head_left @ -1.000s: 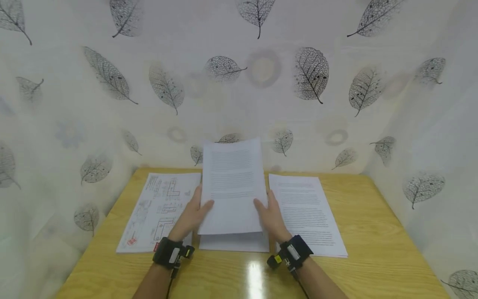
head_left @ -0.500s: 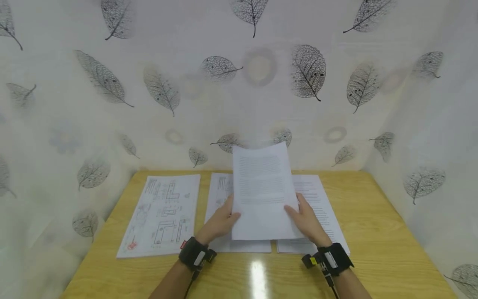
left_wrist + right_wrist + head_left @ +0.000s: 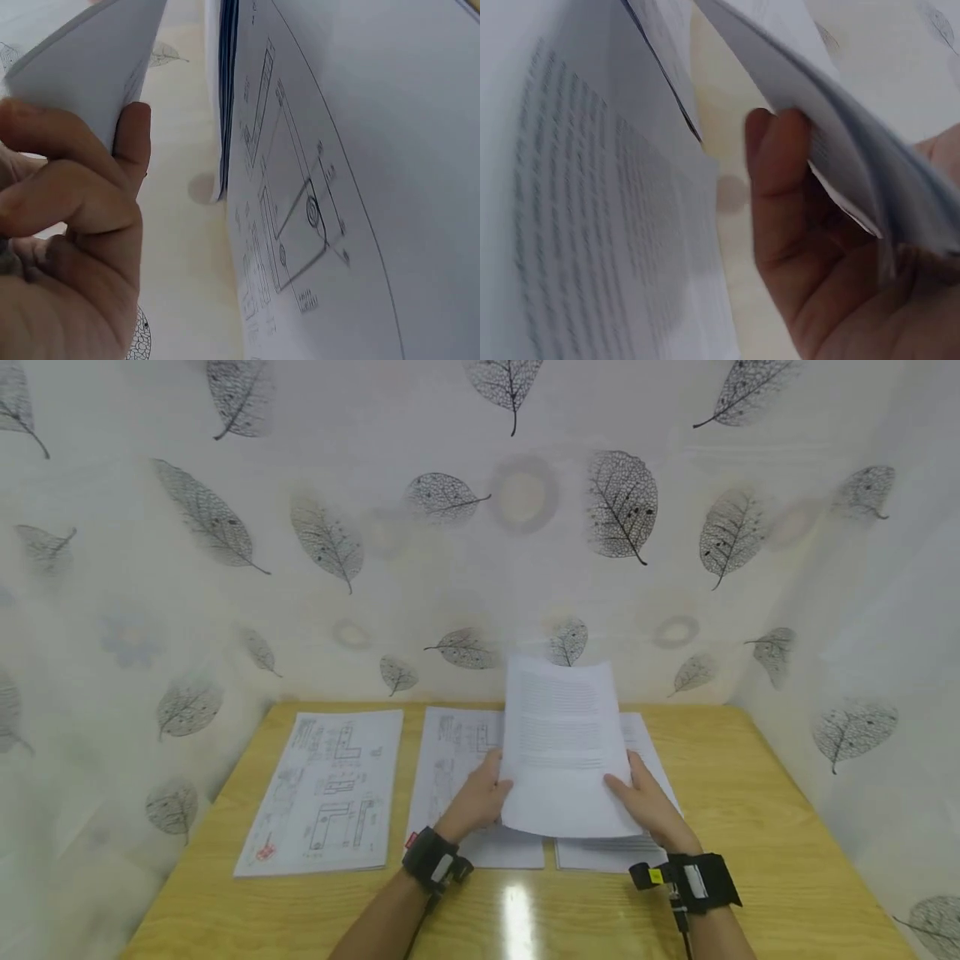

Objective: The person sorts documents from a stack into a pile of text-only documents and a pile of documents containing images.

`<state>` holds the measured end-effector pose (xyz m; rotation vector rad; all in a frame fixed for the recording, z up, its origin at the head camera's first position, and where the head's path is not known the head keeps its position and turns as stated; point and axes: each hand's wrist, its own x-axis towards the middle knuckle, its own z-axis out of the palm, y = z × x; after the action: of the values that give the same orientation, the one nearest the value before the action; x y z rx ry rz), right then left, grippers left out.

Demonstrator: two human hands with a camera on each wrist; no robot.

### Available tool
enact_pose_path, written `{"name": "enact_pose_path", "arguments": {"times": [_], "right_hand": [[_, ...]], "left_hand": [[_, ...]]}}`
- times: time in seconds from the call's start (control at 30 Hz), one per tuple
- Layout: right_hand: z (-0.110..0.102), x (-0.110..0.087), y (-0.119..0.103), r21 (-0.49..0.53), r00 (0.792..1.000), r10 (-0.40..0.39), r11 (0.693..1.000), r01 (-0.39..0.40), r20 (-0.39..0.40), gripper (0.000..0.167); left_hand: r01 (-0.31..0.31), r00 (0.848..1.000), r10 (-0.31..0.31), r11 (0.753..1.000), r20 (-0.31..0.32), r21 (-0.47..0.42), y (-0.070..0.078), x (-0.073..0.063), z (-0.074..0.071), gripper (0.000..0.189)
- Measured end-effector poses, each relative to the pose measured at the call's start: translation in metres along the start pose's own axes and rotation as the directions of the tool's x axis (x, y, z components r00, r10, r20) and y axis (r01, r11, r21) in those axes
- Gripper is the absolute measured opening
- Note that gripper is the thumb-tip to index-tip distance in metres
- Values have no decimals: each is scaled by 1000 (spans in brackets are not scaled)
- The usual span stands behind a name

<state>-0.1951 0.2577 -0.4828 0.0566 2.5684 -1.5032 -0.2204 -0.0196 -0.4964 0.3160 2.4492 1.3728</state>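
Observation:
A stack of printed paper (image 3: 562, 743) is held up in front of me, its sheets bowed slightly. My left hand (image 3: 477, 793) grips its left edge, thumb on the front and fingers behind. On the opposite edge my right hand (image 3: 647, 797) pinches it the same way; in the right wrist view the fingers (image 3: 780, 172) lie against the back of the sheets. Beneath the held stack lie a middle pile of drawing sheets (image 3: 442, 752) and a right pile of text pages (image 3: 600, 856), both partly covered by it.
At the left of the wooden table (image 3: 750, 827) lies another pile of drawing sheets (image 3: 322, 793) with a red stamp mark. A pale curtain (image 3: 480, 577) printed with leaves rises behind the table and along both sides.
Both hands have carried the paper stack rightward, from over the middle pile to between the middle and right piles. Its lower edge now curves more. The drawings of the middle pile have come into view.

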Motion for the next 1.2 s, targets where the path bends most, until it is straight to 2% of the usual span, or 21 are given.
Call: {"name": "enact_pose_path", "arguments": {"times": [0.13, 0.27, 0.5, 0.63, 0.83, 0.97, 1.2], "right_hand": [[-16, -6, 5, -96, 1000, -3, 995, 4, 14, 62], [-32, -11, 9, -187, 1000, 30, 982, -27, 10, 61], [-49, -10, 20, -248, 998, 70, 966, -67, 5, 62], [-55, -10, 25, -265, 991, 129, 955, -129, -16, 62], [-62, -9, 36, -316, 989, 144, 937, -147, -33, 59], [-61, -7, 40, -321, 983, 181, 929, -183, -37, 61], [-62, -7, 41, -353, 970, 235, 904, -240, -56, 57]], "left_hand": [[-16, 1000, 16, 1000, 22, 14, 5, 3, 10, 57], [-40, 999, 38, 998, 39, 53, 10, 8, 23, 55], [-99, 994, 89, 981, 66, 165, 26, 15, 47, 36], [-110, 992, 97, 977, 79, 182, 33, 18, 57, 36], [-100, 994, 88, 971, 65, 216, 37, 19, 67, 46], [-57, 998, 46, 969, 54, 241, 37, 19, 69, 51], [12, 998, -31, 956, 62, 292, 33, 19, 68, 40]]}}
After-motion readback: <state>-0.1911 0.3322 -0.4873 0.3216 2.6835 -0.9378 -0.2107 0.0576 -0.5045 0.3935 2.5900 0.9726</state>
